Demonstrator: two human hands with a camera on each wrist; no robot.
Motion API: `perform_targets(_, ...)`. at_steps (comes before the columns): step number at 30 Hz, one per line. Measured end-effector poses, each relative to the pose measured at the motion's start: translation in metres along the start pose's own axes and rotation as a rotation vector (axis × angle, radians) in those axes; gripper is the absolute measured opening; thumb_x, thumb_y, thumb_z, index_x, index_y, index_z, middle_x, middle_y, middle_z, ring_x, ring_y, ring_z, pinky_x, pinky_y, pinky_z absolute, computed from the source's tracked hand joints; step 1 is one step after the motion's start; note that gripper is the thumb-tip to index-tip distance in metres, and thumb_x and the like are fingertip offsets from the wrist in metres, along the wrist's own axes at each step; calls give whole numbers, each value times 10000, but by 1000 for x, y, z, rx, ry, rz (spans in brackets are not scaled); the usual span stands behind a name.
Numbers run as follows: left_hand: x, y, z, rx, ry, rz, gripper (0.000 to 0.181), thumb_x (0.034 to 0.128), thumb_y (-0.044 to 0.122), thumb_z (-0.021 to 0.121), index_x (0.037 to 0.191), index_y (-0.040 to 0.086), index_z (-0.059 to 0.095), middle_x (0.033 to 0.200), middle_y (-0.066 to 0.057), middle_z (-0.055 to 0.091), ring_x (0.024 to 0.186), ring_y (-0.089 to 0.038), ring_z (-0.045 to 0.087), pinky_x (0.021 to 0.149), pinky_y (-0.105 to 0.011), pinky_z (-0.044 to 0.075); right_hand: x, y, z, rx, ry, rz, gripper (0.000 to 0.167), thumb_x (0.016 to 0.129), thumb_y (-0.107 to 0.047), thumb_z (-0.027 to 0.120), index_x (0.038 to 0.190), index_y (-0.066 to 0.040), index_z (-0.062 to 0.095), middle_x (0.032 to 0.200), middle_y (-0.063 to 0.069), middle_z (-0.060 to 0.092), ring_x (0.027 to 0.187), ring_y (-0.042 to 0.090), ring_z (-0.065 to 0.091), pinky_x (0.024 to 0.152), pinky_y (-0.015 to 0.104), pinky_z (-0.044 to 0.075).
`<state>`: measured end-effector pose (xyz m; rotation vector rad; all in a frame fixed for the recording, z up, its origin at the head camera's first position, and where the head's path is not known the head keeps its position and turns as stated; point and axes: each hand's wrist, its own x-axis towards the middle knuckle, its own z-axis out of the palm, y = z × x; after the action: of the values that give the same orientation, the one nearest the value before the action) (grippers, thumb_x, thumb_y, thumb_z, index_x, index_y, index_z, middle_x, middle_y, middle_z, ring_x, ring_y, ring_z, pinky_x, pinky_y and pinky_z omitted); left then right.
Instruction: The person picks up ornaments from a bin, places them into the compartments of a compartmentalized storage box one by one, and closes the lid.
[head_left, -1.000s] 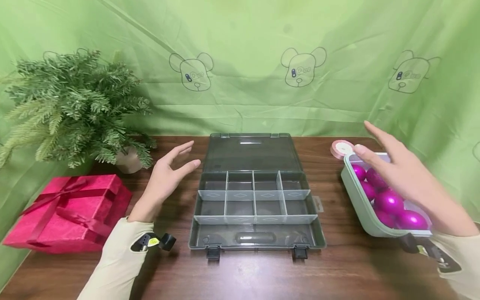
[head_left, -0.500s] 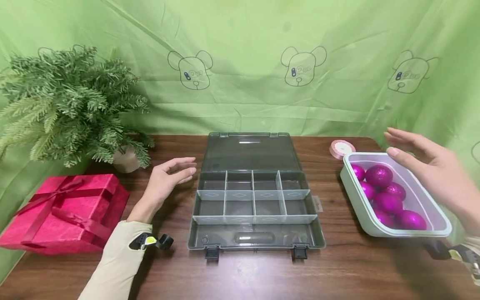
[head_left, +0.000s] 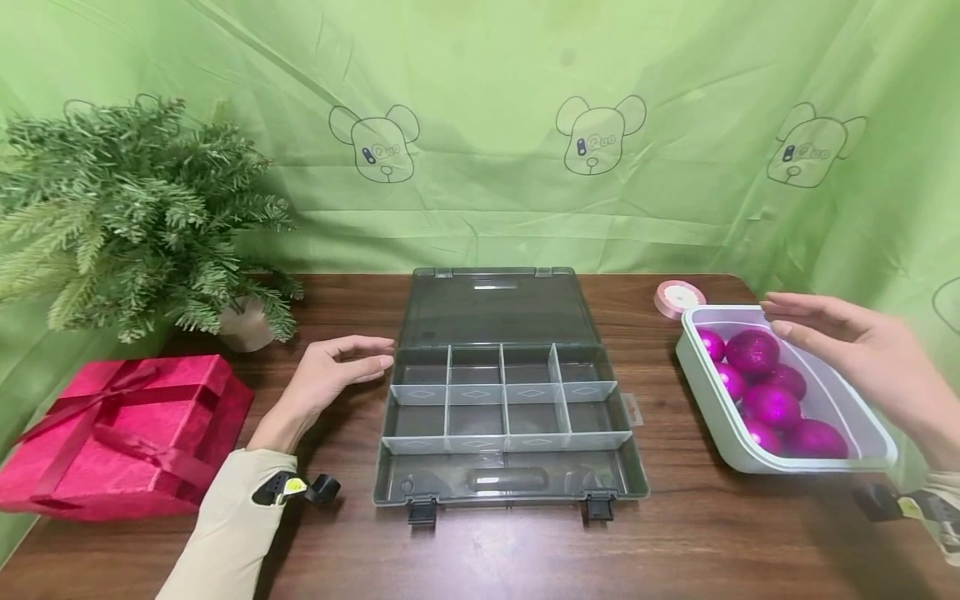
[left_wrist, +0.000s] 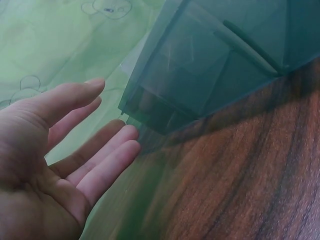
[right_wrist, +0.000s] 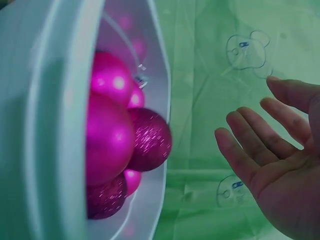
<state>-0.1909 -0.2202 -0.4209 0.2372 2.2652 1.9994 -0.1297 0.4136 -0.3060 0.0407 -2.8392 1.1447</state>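
Observation:
A dark clear-plastic organizer box (head_left: 510, 442) lies in the middle of the table with its lid (head_left: 495, 308) folded back, its divided compartments showing no contents. My left hand (head_left: 322, 379) is at the box's left side, fingers loosely extended and holding nothing; in the left wrist view its fingertips come close to the box corner, and contact is hard to tell. On the right, a pale green tub (head_left: 705, 408) holds several magenta ornament balls (head_left: 772, 404), some shiny, some glittery. Over the tub's far right side hovers my right hand (head_left: 862, 342), fingers extended, apart from the balls (right_wrist: 107, 135).
Behind the tub lies a pink ribbon spool (head_left: 678, 298). A red gift box (head_left: 127, 433) with a ribbon stands at the left, in front of a small potted artificial pine tree (head_left: 150, 208). Green printed cloth (head_left: 480, 192) hangs behind the wooden table (head_left: 495, 558).
My right hand has moved rightward and down, uncovering more of the tub. My left hand has lowered slightly beside the organizer box, its thumb and fingers nearer together.

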Motion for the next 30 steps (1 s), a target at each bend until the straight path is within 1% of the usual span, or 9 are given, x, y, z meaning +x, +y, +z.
perform_targets(5, -1, -1, -1, 35, 1, -11, 398, 913, 149, 875, 1252, -22, 759, 1230, -132, 761, 1061, -161, 746, 919, -353, 596, 3, 15, 2, -58, -30, 13, 524, 1030, -360, 738, 1520, -232, 605, 1267, -274, 703, 1109, -233, 527, 788, 75, 378)
perform_targets(8, -2, -3, -2, 101, 9, -10, 385, 905, 195, 887, 1232, 20, 783, 1230, -99, 766, 1133, -130, 708, 955, -275, 566, 7, 24, 4, -105, -37, 12, 523, 1023, -352, 750, 1506, -208, 615, 1219, -286, 697, 1046, -236, 529, 764, 104, 393)
perform_targets(10, -2, -4, -1, 135, 7, -10, 385, 899, 218, 894, 1227, 43, 792, 1242, -83, 764, 1175, -120, 681, 959, -240, 546, 10, 28, 7, -155, -31, -2, 513, 1011, -345, 767, 1479, -177, 639, 1240, -161, 736, 1001, -241, 513, 748, 135, 404)
perform_targets(12, -3, -4, -1, 132, -4, -15, 393, 899, 213, 893, 1234, 36, 788, 1263, -97, 755, 1177, -107, 674, 958, -234, 543, 13, 31, 11, -208, -27, -13, 524, 1006, -350, 772, 1467, -139, 642, 1291, 20, 741, 1085, -54, 639, 771, 206, 406)
perform_targets(14, -2, -5, 0, 84, -24, -28, 409, 904, 176, 886, 1252, -4, 767, 1295, -140, 735, 1141, -109, 696, 951, -270, 566, 14, 34, 15, -244, -27, -12, 545, 1007, -355, 770, 1465, -94, 633, 1339, 224, 681, 1192, 234, 682, 825, 321, 417)
perform_targets(17, -1, -6, 2, 38, -46, -40, 427, 905, 140, 881, 1266, -43, 744, 1316, -180, 717, 1088, -122, 723, 928, -306, 585, 13, 38, 19, -269, -42, 4, 579, 1015, -360, 757, 1473, -43, 599, 1362, 356, 595, 1254, 655, 496, 840, 520, 411)
perform_targets(19, 0, -6, 2, 63, -43, -35, 422, 899, 158, 888, 1257, -23, 756, 1310, -152, 726, 1117, -111, 707, 934, -284, 578, 13, 42, 21, -281, -51, 8, 583, 1013, -358, 757, 1471, -36, 594, 1349, 392, 583, 1227, 685, 495, 805, 554, 418)
perform_targets(23, 1, -6, 2, 148, -25, -15, 412, 884, 217, 906, 1237, 43, 786, 1290, -59, 748, 1231, -108, 640, 950, -211, 526, 12, 47, 22, -302, -56, -3, 567, 991, -364, 785, 1447, -66, 628, 1283, 408, 620, 1136, 641, 581, 714, 434, 437)
perform_targets(30, -1, -9, 2, 153, -25, -35, 441, 875, 249, 915, 1261, 81, 783, 1305, -8, 744, 1228, -154, 661, 936, -235, 545, 17, 51, 21, -321, -69, 15, 617, 980, -423, 787, 1455, -65, 626, 1294, 411, 615, 1115, 600, 598, 725, 411, 431)
